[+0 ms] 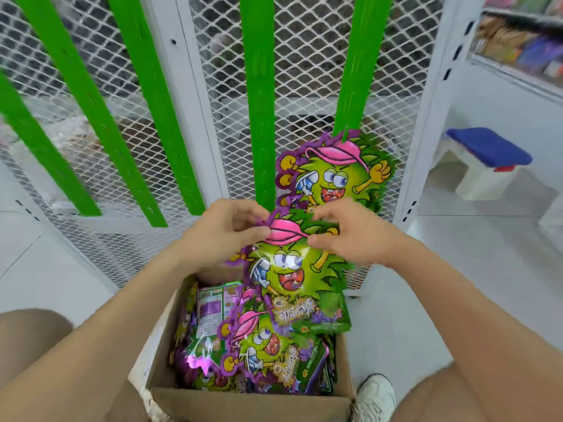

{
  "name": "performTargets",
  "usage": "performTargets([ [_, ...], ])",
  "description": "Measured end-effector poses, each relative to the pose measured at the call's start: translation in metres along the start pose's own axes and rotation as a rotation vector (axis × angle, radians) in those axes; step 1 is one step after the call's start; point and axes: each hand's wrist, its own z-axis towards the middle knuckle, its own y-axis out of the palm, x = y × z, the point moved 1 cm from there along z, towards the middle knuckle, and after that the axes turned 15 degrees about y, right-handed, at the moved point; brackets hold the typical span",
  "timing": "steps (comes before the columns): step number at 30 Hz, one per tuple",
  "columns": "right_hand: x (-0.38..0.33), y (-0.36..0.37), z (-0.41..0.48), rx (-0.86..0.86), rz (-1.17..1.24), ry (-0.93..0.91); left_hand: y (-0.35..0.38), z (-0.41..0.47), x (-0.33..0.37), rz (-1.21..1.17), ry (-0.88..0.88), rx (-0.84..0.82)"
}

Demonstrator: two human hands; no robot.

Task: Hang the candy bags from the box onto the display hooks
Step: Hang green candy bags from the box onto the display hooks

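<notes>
Two hands meet at the top of one candy bag (292,269). The left hand (225,229) has its grip pinched on the pink cap edge, fingers curled. The right hand (350,236) pinches the other side of the same top edge. This held bag is upright above the cardboard box (249,403), its lower end over the pile inside. A second bag (335,175) hangs at the foot of the rightmost of five green strips (262,117), which run down a white mesh panel (304,71). In the box one bag (259,342) lies face up on top and one (210,312) shows its back; the rest are too heaped to count. One blue-topped stool (487,159) stands on the floor at the right, and one white shoe (376,394) shows beside the box
</notes>
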Motion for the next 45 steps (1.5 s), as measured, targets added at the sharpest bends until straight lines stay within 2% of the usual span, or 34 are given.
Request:
performTargets([
  [3,0.005,-0.013,-0.012,-0.016,0.168,-0.018,0.005,0.007,0.012,-0.042,-0.017,0.083],
  [8,-0.003,-0.028,-0.019,0.2,0.177,-0.245,0.021,0.026,0.041,-0.087,0.02,0.077],
  [11,0.003,-0.046,-0.016,0.249,0.188,-0.258,0.023,0.043,0.064,0.019,0.08,0.074],
  [15,0.011,-0.069,-0.011,0.412,0.19,-0.197,0.025,0.082,0.095,0.224,0.198,0.225],
  [22,-0.001,-0.096,0.004,0.701,0.113,-0.208,0.033,0.145,0.123,0.132,0.134,0.309],
  [25,-0.005,-0.101,0.007,0.887,0.24,-0.231,0.032,0.15,0.126,0.175,0.096,0.268],
  [27,-0.008,-0.101,0.009,0.937,0.337,-0.262,0.03,0.151,0.126,0.198,0.095,0.225],
  [30,-0.014,-0.101,0.009,0.993,0.427,-0.303,0.025,0.145,0.13,0.218,0.101,0.173],
  [35,-0.022,-0.096,0.007,1.051,0.431,-0.302,0.021,0.139,0.13,0.209,0.183,0.125],
  [45,-0.026,-0.088,0.009,0.966,0.403,-0.32,0.018,0.137,0.115,0.118,0.159,0.156],
])
